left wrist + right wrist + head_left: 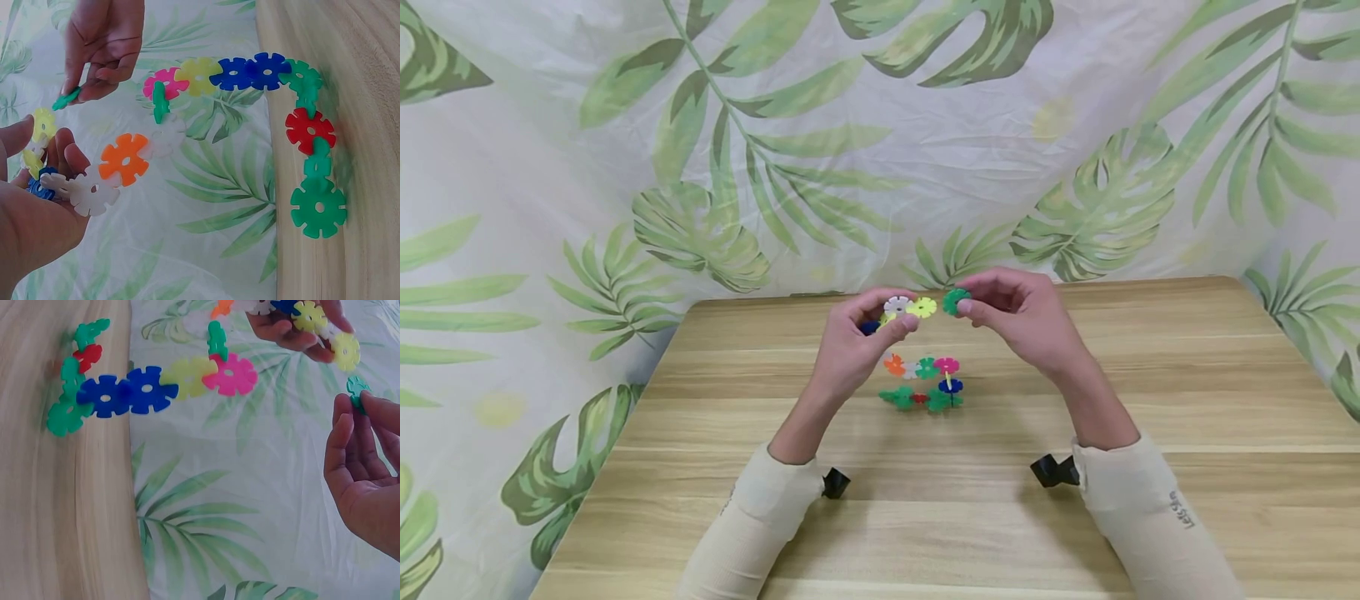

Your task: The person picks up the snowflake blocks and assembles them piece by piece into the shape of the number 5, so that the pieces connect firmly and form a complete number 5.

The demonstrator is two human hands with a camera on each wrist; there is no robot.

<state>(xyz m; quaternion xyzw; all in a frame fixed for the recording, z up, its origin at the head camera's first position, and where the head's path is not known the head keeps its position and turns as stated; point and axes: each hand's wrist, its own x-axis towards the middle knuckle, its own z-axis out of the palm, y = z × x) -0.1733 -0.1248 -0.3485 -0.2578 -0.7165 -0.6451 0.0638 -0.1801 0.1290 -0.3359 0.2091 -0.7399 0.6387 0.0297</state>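
Note:
My left hand (856, 343) holds one end of a chain of interlocking notched plastic discs. A white disc (897, 307) and a yellow disc (923, 307) show at its fingers, the yellow one sticking out to the right. Between thumb and fingers, my right hand (1026, 321) pinches a single green disc (357, 391), a small gap from the yellow disc. Below, the chain bends through an orange disc (125, 160), a pink disc (230, 374), two blue discs (267, 71) and a red disc (310, 131), down to green discs (902, 398) at the tabletop.
A wood-grain table (940, 533) lies under both arms. Behind it hangs a leaf-printed cloth (820, 150), close to the table's far edge. Black camera mounts (1054, 471) stick inward from both sleeve cuffs.

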